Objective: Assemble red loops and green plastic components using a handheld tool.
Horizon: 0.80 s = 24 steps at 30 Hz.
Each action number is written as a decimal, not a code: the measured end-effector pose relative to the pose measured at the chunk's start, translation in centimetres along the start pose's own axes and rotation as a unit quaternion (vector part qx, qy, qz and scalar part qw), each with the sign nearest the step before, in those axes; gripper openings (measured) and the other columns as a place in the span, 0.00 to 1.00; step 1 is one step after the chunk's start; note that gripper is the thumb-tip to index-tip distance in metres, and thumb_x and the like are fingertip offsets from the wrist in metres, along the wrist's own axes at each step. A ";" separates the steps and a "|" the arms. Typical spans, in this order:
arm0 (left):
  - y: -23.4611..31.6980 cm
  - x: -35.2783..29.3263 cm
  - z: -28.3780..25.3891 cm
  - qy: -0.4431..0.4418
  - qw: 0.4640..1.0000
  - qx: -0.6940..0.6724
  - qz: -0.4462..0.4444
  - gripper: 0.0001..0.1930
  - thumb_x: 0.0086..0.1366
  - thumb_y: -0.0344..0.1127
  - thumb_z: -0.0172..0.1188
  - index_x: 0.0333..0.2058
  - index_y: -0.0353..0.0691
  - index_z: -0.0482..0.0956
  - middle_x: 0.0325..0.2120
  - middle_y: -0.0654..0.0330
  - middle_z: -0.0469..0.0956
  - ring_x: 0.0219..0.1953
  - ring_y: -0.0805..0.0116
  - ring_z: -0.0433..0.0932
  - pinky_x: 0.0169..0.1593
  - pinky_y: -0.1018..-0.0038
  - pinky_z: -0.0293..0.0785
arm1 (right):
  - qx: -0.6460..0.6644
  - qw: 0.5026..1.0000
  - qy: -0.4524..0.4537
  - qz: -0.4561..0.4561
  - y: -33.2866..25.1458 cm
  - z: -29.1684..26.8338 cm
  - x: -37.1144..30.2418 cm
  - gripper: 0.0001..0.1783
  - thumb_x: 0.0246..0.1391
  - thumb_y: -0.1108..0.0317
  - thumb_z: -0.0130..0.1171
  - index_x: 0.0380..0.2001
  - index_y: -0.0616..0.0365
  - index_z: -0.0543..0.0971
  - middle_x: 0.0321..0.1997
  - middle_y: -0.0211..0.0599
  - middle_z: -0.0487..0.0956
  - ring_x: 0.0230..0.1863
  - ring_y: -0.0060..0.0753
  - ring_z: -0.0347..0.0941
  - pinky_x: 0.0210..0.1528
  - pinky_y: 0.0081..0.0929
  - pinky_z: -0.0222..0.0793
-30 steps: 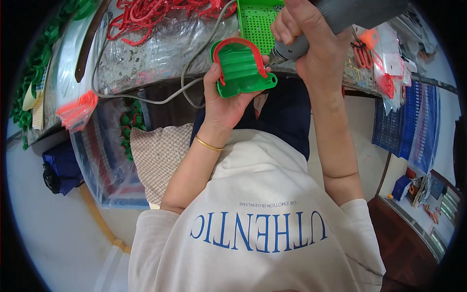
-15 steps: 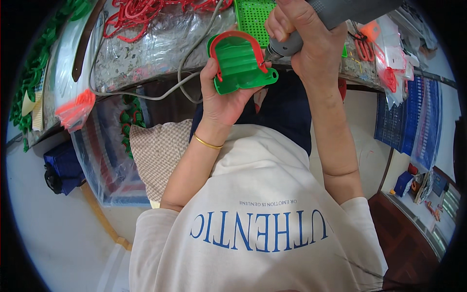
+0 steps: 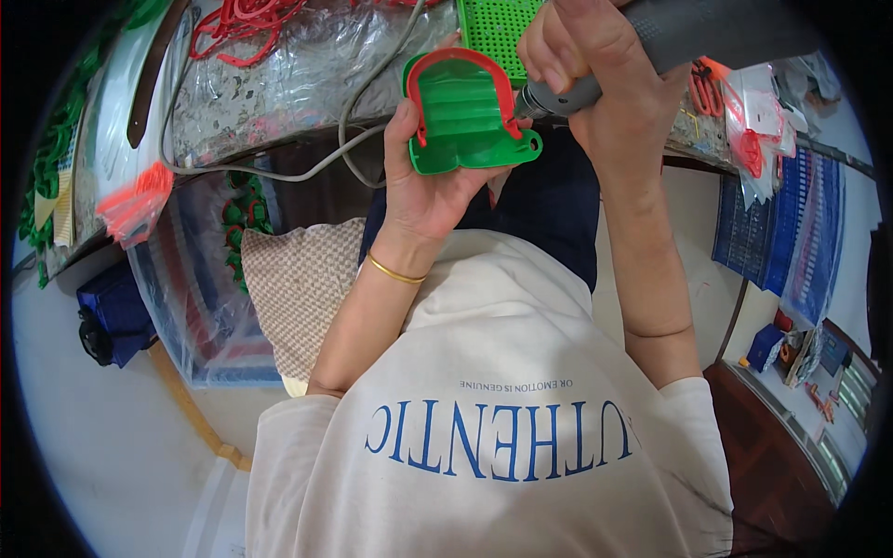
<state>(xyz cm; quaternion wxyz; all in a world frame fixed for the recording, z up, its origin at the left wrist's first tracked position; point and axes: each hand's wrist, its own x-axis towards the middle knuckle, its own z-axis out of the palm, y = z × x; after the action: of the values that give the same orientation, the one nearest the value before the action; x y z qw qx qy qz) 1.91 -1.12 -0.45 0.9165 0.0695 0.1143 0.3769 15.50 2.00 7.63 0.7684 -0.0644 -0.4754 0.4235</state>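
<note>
My left hand [image 3: 426, 191] grips a hollow green plastic piece [image 3: 465, 151] from below and its left side, with the thumb on its edge. A red U-shaped plastic piece [image 3: 463, 58] lines the rim of the green one, its two ends near the front lip. Above and to the right, my right hand [image 3: 614, 84] is wrapped round a grey power screwdriver [image 3: 679, 37]. Its narrow nose points left at the right end of the red piece. Whether the bit touches there I cannot tell.
Beyond my hands, the worktable [image 3: 219, 121] bears red plastic parts [image 3: 246, 28], a grey cable [image 3: 279, 175] and a green perforated basket [image 3: 493, 37]. Green parts lie along the left edge. Under the table stands a plastic-lined crate [image 3: 223, 358]. Blue woven sacking [image 3: 781, 223] hangs at right.
The green piece, the red piece and the screwdriver sit slightly further right in the view. Both hands keep their hold, and the screwdriver's nose stays at the red piece's right end.
</note>
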 end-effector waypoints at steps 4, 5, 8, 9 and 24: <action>0.0 0.0 -0.3 -0.012 1.000 -0.005 0.008 0.36 0.65 0.56 0.52 0.66 0.47 0.54 0.58 0.56 0.68 0.56 0.58 0.73 0.57 0.52 0.73 | -0.240 0.963 0.029 0.115 -3.0 1.1 -1.3 0.07 0.60 0.69 0.56 0.31 0.59 0.70 0.16 0.28 0.64 0.16 0.22 0.61 0.22 0.22 0.58; -0.1 -0.1 -0.6 -0.010 1.000 -0.007 -0.010 0.36 0.64 0.58 0.52 0.65 0.46 0.57 0.59 0.54 0.67 0.59 0.55 0.70 0.58 0.50 0.71 | -0.221 0.965 0.030 0.140 -3.3 1.1 -1.5 0.07 0.61 0.68 0.55 0.32 0.58 0.70 0.16 0.27 0.64 0.15 0.21 0.61 0.21 0.22 0.58; -0.2 0.1 0.9 -0.014 0.999 -0.028 -0.034 0.36 0.64 0.58 0.52 0.65 0.45 0.59 0.60 0.52 0.66 0.61 0.52 0.67 0.58 0.48 0.70 | -0.162 0.971 -0.019 0.173 -4.7 0.1 0.0 0.08 0.61 0.65 0.55 0.37 0.58 0.71 0.16 0.25 0.63 0.14 0.19 0.59 0.21 0.21 0.57; -0.2 0.2 1.7 -0.011 0.998 -0.049 -0.046 0.35 0.65 0.57 0.52 0.65 0.46 0.58 0.60 0.53 0.66 0.60 0.53 0.68 0.58 0.49 0.70 | -0.119 0.973 -0.059 0.186 -5.1 -0.1 0.6 0.10 0.62 0.63 0.55 0.39 0.57 0.71 0.16 0.24 0.63 0.13 0.18 0.58 0.20 0.21 0.57; 1.1 1.5 0.0 -0.039 0.997 -0.064 -0.031 0.45 0.61 0.58 0.55 0.70 0.48 0.44 0.50 0.36 0.72 0.48 0.46 0.78 0.51 0.55 0.78 | -0.407 0.898 0.163 0.046 -0.8 -7.3 5.7 0.09 0.56 0.65 0.65 0.33 0.55 0.76 0.18 0.24 0.72 0.15 0.16 0.66 0.17 0.19 0.61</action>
<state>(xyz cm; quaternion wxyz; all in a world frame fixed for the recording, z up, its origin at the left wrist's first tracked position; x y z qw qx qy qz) 2.17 0.68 -0.44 0.9341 0.0215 0.0560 0.3520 22.76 7.77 7.99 0.7216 -0.4615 -0.4710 0.2111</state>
